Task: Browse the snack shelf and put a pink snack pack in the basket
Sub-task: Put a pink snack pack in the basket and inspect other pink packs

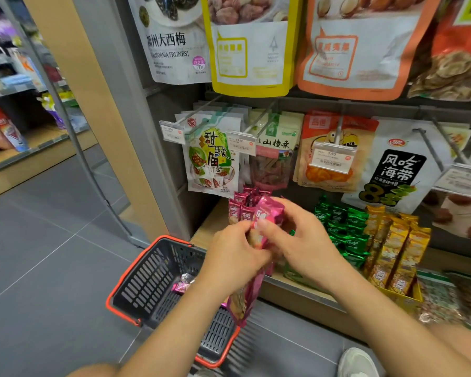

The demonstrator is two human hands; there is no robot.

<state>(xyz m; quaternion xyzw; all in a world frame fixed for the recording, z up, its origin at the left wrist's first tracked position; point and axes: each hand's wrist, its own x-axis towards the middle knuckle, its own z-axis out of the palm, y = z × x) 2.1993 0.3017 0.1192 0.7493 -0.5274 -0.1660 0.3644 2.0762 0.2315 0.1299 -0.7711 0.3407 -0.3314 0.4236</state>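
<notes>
Both my hands hold a long pink snack pack point(268, 216) in front of the low shelf. My left hand point(233, 255) grips its middle, and my right hand point(301, 240) pinches its upper end. The pack's lower end point(244, 303) hangs down over the basket's near right side. More pink packs point(242, 206) stand upright on the shelf just behind my hands. The dark basket with an orange rim point(136, 263) sits on the floor below, with a small pink wrapped item point(182, 285) inside it.
Green packs point(343, 232) and yellow packs point(394, 251) stand to the right on the wooden shelf point(297, 291). Snack bags point(212, 156) hang on pegs above. Grey floor tiles point(52, 254) spread to the left. A shoe point(358, 361) shows at bottom right.
</notes>
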